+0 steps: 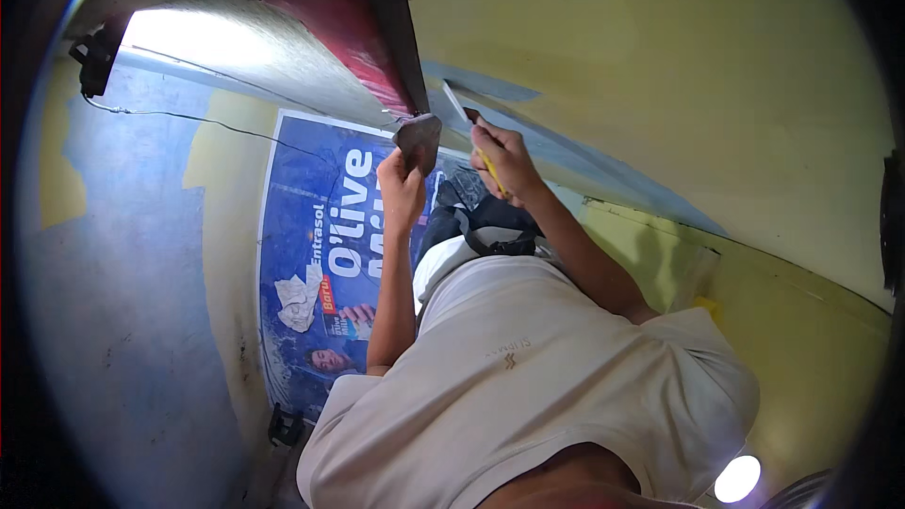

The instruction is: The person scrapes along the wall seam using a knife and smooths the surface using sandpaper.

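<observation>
My left hand [401, 187] grips a flat, dark grey-brown piece [418, 136] at the lower end of a red panel with a dark edge [339, 21]; its material is unclear. To the right, my right hand [505, 162] is closed around the yellow handle [490, 168] of a tool with a long, narrow, pale flat end [454, 100]. That end points up and left, near a blue-grey band [495, 85] on the yellow painted wall [636, 49]. Whether it touches the wall cannot be told.
A blue printed banner [297, 177] lies below my left arm, with crumpled white paper [297, 300] on it. A thin cable [205, 121] runs from a black fixture [99, 60] at upper left. A dark object [285, 425] sits by the banner's near corner. A round lamp [737, 478] shines at lower right.
</observation>
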The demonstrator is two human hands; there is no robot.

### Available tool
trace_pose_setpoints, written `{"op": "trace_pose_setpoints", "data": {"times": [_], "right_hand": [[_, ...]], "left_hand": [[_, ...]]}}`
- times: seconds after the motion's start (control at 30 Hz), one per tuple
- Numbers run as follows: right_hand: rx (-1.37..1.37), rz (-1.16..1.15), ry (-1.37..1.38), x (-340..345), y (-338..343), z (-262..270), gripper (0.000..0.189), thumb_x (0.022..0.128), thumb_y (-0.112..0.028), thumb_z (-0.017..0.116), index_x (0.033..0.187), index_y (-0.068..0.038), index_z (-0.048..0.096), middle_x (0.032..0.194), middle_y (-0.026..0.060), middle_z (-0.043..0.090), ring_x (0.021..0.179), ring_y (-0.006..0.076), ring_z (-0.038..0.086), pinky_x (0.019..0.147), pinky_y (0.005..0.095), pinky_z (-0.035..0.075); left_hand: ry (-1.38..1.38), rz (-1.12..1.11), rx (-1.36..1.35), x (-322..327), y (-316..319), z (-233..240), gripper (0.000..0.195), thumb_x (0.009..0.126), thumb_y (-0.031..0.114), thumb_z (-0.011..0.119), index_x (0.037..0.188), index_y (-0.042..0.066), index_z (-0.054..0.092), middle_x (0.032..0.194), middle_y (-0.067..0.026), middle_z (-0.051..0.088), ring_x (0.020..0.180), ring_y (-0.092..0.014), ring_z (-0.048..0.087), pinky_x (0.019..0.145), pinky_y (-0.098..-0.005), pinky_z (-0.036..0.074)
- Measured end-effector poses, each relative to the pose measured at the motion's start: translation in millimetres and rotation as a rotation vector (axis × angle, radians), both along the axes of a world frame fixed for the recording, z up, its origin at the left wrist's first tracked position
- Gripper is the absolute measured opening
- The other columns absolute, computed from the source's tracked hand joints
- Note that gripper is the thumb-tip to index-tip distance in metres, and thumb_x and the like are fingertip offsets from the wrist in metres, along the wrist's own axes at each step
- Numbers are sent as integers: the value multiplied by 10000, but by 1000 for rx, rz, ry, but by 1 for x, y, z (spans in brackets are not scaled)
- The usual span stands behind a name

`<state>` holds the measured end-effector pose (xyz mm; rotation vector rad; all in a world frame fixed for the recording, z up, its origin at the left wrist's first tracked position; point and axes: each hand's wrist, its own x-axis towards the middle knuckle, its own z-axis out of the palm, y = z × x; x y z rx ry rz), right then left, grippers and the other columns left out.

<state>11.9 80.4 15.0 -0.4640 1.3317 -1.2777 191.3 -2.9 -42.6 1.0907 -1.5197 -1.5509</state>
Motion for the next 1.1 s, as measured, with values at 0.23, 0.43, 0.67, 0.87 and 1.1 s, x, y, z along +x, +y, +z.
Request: {"op": "trace_pose_setpoints", "data": {"times": [0.23, 0.43, 0.67, 0.87, 1.1], "right_hand": [[11, -9, 26, -5, 8, 2, 328, 1058, -329, 558, 1116, -11, 613, 629, 21, 507, 350, 61, 413, 312, 244, 304], [-34, -17, 15, 7, 4, -6, 335, 1061, -352, 552, 1093, -26, 618, 614, 5, 490, 349, 56, 397, 319, 237, 294], [-34, -22, 47, 12, -13, -3, 333, 1068, -349, 542, 974, -38, 617, 602, 7, 497, 329, 69, 399, 313, 242, 283], [-45, -6, 60, 3, -3, -2, 320, 1065, -358, 548, 1000, -52, 617, 597, -3, 473, 345, 56, 392, 308, 245, 286], [20, -28, 39, -4, 9, -2, 328, 1062, -363, 547, 1057, -45, 626, 637, 13, 509, 352, 59, 407, 310, 241, 304]], "left_hand": [[3, 17, 15, 2, 6, 0, 166, 1001, 33, 591, 1094, -66, 685, 911, -16, 710, 843, -65, 579, 769, -253, 480], [33, -15, 9, 8, 5, -1, 199, 983, 5, 587, 1144, -72, 675, 1002, -37, 719, 911, -81, 608, 830, -265, 490], [127, 17, 50, 4, 3, 8, 262, 931, -81, 518, 1145, -85, 669, 916, 7, 654, 881, -56, 546, 777, -227, 460], [94, 49, -16, 6, 7, 3, 204, 945, -53, 541, 1099, -86, 670, 882, -2, 661, 829, -55, 535, 718, -244, 456], [54, 53, -18, 4, 12, 4, 170, 969, 13, 567, 1077, -71, 668, 807, -16, 641, 798, -60, 516, 697, -264, 452]]}}
